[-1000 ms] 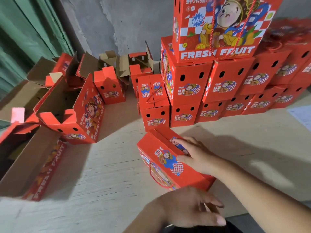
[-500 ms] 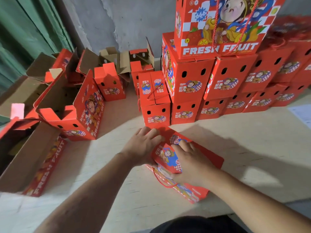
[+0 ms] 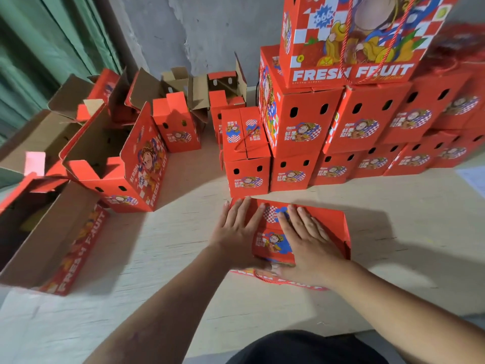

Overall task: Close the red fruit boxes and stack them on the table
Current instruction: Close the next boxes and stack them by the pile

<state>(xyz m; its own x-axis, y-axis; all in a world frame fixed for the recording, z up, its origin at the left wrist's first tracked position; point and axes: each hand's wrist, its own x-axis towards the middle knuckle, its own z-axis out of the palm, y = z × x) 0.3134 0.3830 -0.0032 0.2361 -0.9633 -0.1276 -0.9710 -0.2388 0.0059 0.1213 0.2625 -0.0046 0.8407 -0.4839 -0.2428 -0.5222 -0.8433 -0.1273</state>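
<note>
Bench [image 3: 393, 258]: pale wood-grain board, matt; carries all boxes. Far edge meets a rough grey wall.
Closed stack [image 3: 341, 122]: red fruit boxes shut and piled along the far edge toward the far right corner, at least three tiers, a larger "FRESH FRUIT" box on top with a red cord handle. Judged the finished share, roughly half or more of what shows.
Open boxes [image 3: 115, 164]: several standing at the far left with flaps up, brown raw corrugated card inside, glossy red print outside, oval vent holes. One lies on its side at the left edge. Judged still to close and stack.
Box in hand [image 3: 273, 240]: near the middle of the bench, just in front of the stack's lowest row; glossy red card, checker and cartoon print; top flaps down and flat. Closure looks nearly done; stacking not yet.
Left hand [image 3: 238, 232]: palm down on the left flap, fingers straight and spread, pressing.
Right hand [image 3: 307, 240]: palm down on the right flap, fingers straight, pressing.
</note>
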